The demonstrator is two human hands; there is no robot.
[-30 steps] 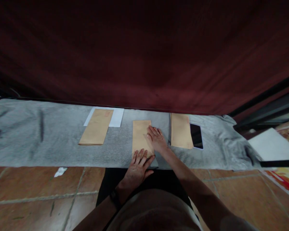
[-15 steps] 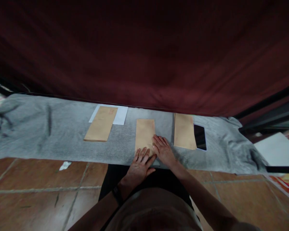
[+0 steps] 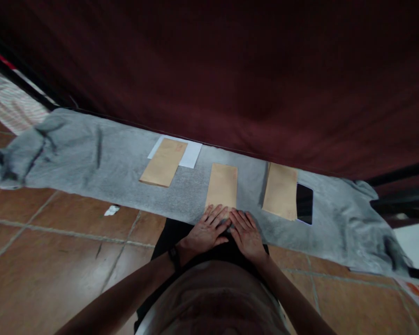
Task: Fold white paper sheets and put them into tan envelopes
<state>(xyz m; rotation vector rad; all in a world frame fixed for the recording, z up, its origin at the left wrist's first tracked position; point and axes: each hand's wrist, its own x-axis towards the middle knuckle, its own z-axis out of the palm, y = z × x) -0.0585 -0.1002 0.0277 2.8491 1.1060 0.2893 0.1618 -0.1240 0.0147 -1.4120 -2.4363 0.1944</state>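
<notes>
A brown paper envelope (image 3: 222,184) lies flat on the grey cloth (image 3: 122,158), straight in front of me. My left hand (image 3: 206,231) rests on its near end with fingers stretched out. Beside it, my right hand (image 3: 247,232) lies flat too, its fingertips at the envelope's near right corner. The two hands almost touch. To the left, another brown envelope (image 3: 164,163) sits slantwise over white paper (image 3: 191,155). A stack of brown envelopes (image 3: 280,190) is at the right, partly covering a dark phone (image 3: 304,204).
A dark red curtain-like cloth (image 3: 209,70) rises behind the cloth-covered surface. Below is a tiled floor (image 3: 73,260) with a white scrap (image 3: 111,210) on it. Dark bars (image 3: 401,174) stand at the right, and a whitish sheet (image 3: 417,242) is at the right edge.
My right hand has slid from the envelope's right side down to its near end, next to my left hand. The view has tilted; the envelopes look unmoved on the cloth.
</notes>
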